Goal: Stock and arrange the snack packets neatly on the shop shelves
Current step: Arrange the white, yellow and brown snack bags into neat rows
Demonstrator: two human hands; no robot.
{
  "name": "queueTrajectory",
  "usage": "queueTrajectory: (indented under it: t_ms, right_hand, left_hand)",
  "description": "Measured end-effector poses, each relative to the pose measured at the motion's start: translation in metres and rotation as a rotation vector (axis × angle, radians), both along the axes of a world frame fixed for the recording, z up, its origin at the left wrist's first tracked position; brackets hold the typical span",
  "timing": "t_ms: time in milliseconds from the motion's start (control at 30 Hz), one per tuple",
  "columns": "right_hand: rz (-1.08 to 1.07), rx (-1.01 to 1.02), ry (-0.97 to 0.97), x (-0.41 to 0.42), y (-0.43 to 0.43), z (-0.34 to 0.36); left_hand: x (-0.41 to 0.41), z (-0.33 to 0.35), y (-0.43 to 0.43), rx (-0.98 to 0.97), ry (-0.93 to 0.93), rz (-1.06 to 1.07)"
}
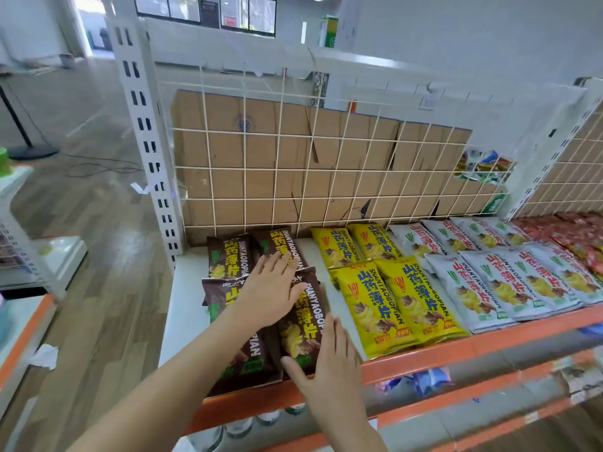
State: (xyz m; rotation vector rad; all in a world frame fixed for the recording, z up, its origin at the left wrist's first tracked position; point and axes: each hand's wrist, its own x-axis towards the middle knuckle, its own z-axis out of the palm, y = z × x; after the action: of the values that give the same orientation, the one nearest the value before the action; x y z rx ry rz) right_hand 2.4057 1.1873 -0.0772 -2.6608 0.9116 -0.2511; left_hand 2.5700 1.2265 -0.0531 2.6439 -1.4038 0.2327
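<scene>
Brown snack packets (228,257) with yellow lettering lie flat in two rows at the left end of a white shelf (184,308), two at the far side and two nearer the front. The left hand (270,288) reaches in from the near left and rests palm down across the middle of this group, fingers straight and close together, touching both the far and near packets. The right hand (329,357) sits at the near right corner of the front right brown packet (305,321), fingers straight along its right edge and thumb spread against its near end, not curled round it. To the right lie yellow packets (385,308), then white packets (509,288), then red packets (580,236) at the far right, all lying flat in rows. An orange rail (456,350) runs along the shelf's front edge. Behind the packets stands a white wire grid (293,168) with brown cardboard (261,141) behind it. A white slotted post (146,141) rises at the shelf's left, with wood-patterned floor (81,223) beyond.
</scene>
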Motion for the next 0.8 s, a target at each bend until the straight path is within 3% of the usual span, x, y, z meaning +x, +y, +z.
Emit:
queueTrajectory:
  t_ms: [133, 300, 533, 800]
  right_hand:
    - [0.149, 0.097, -0.079, 0.005, -0.015, 0.009]
    - [0.378, 0.098, -0.166, 0.043, -0.04, 0.025]
    - [0.719, 0.083, -0.1, 0.132, -0.044, 0.038]
    - [0.803, 0.125, 0.155, 0.186, -0.028, 0.052]
  left_hand:
    - [0.004, 0.001, 0.031, -0.244, 0.091, 0.135]
    - [-0.014, 0.005, 0.066, -0.286, 0.266, 0.345]
    - [-0.049, -0.019, 0.078, -0.204, 0.279, 0.431]
    - [-0.058, -0.022, 0.071, -0.146, 0.225, 0.429]
